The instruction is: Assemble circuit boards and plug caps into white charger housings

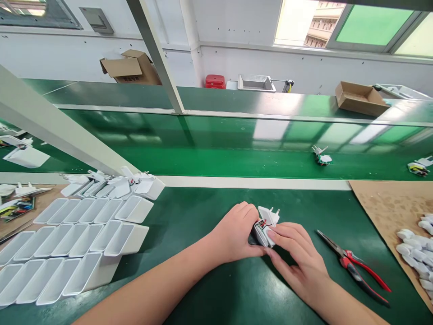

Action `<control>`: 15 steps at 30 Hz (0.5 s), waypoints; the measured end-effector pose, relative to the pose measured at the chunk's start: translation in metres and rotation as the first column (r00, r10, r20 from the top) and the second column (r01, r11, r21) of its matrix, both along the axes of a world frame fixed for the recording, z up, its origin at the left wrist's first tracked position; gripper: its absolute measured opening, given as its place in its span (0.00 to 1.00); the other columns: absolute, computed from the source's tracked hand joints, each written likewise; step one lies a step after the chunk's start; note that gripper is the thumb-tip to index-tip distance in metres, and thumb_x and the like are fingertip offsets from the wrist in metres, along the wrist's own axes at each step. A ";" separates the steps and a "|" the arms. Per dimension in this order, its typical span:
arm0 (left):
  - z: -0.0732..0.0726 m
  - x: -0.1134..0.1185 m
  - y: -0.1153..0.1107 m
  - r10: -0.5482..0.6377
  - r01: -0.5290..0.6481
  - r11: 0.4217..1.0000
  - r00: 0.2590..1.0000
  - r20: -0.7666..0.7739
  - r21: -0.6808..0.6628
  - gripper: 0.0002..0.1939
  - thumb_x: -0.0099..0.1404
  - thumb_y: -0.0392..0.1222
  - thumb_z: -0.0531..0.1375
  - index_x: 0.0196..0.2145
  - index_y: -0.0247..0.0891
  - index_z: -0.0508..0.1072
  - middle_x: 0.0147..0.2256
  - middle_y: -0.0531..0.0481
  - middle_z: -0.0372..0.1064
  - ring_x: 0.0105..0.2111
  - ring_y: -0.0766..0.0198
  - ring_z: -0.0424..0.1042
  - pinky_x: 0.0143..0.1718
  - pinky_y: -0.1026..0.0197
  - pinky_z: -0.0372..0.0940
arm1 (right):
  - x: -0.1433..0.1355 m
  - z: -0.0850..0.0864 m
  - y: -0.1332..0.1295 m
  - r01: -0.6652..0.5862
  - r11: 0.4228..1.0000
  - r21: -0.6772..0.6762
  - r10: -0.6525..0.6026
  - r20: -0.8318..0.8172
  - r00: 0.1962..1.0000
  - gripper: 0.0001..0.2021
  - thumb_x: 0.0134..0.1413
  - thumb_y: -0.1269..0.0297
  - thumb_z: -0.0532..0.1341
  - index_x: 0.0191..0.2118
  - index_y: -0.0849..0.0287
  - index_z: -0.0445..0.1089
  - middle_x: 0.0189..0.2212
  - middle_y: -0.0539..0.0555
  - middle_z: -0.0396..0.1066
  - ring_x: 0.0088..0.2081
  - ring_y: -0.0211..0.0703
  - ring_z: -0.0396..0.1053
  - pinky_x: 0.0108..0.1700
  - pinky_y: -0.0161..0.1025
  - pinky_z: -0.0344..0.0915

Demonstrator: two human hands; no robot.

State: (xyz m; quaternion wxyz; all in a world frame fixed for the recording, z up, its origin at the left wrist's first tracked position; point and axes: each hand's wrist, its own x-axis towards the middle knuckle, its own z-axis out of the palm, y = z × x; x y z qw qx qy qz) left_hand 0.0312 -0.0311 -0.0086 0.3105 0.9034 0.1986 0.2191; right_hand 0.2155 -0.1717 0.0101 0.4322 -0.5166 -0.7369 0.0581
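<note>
Between my two hands, just above the green tabletop, is a white plug-in adapter [264,231] with its casing partly open. A white plate with two metal pins stands up at its top, and red wiring and part of a circuit board show inside. My left hand [237,232] wraps round the casing from the left, over something dark at its lower side. My right hand [296,253] presses its fingers against the right side. To the right lie long-nose pliers [348,259] with red and black handles, touched by neither hand.
Rows of open white casings [74,243] fill the left, and some at the back hold pin plates. A slanted post [64,126] rises there. Behind runs a green conveyor belt [216,158] carrying a circuit assembly [322,156]. White parts [417,248] lie on cardboard [379,203] at right.
</note>
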 end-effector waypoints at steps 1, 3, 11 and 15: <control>0.000 0.000 0.000 -0.001 0.001 1.000 1.000 -0.004 0.000 0.29 0.59 0.67 0.72 0.37 0.42 0.65 0.36 0.48 0.70 0.36 0.55 0.67 0.40 0.51 0.65 | 0.000 0.001 -0.001 0.018 1.000 -0.001 -0.018 0.044 0.999 0.23 0.65 0.78 0.66 0.63 0.58 0.73 0.53 0.61 0.78 0.54 0.54 0.74 0.55 0.52 0.77; 0.000 0.000 0.000 0.006 -0.006 1.000 1.000 -0.014 0.003 0.28 0.59 0.65 0.72 0.36 0.42 0.64 0.36 0.49 0.69 0.35 0.56 0.67 0.39 0.51 0.64 | 0.001 0.003 -0.002 0.047 0.999 -0.007 -0.046 0.140 0.989 0.21 0.66 0.75 0.66 0.63 0.58 0.73 0.57 0.63 0.77 0.57 0.56 0.73 0.57 0.54 0.76; 0.006 0.000 0.001 0.020 -0.020 1.000 1.000 0.014 -0.020 0.25 0.59 0.59 0.72 0.36 0.42 0.64 0.35 0.50 0.69 0.35 0.57 0.67 0.38 0.52 0.65 | 0.008 0.008 -0.003 0.055 0.999 0.001 -0.053 0.226 0.973 0.23 0.67 0.73 0.66 0.65 0.56 0.72 0.54 0.60 0.79 0.57 0.56 0.75 0.56 0.56 0.76; 0.009 0.000 0.002 0.035 -0.035 0.997 0.999 -0.004 -0.069 0.24 0.61 0.58 0.73 0.38 0.42 0.66 0.37 0.48 0.69 0.37 0.55 0.67 0.38 0.52 0.65 | 0.012 0.009 -0.003 0.047 0.992 0.121 -0.062 0.130 0.990 0.26 0.63 0.81 0.65 0.64 0.56 0.73 0.53 0.59 0.81 0.54 0.54 0.77 0.53 0.54 0.76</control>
